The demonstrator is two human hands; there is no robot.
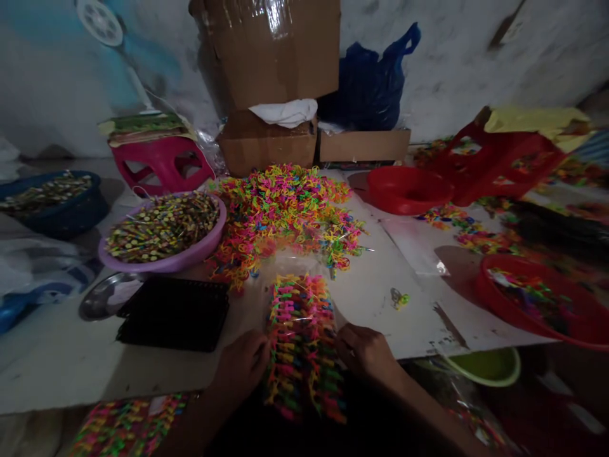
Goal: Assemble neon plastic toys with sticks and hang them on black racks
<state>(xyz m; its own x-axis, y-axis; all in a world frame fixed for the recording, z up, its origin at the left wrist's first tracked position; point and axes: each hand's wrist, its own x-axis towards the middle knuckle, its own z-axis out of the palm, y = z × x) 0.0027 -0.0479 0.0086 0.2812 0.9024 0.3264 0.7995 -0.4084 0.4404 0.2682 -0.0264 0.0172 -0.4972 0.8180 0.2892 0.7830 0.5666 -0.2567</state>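
Note:
In front of me is a clear plastic bag [304, 330] with rows of small, bright plastic pieces in it, pink, orange, yellow, green and blue. Its lower end hangs toward my body, past the table edge. My left hand [248, 357] is closed at the bag's left side, fingers curled in. At the right side my right hand [364, 348] grips the edge in the same way. Just beyond the bag's top lies a big loose heap of similar coloured pieces [285, 203]. A black tray-like thing [176, 314] lies left of my left hand.
On the left stand a purple basin [214, 238] of short striped sticks, a metal bowl [90, 304] and a blue basin [71, 212]. Red basins [409, 190] and a flat clear bag [413, 247] are on the right. Cardboard boxes [285, 57], stools and a fan line the wall.

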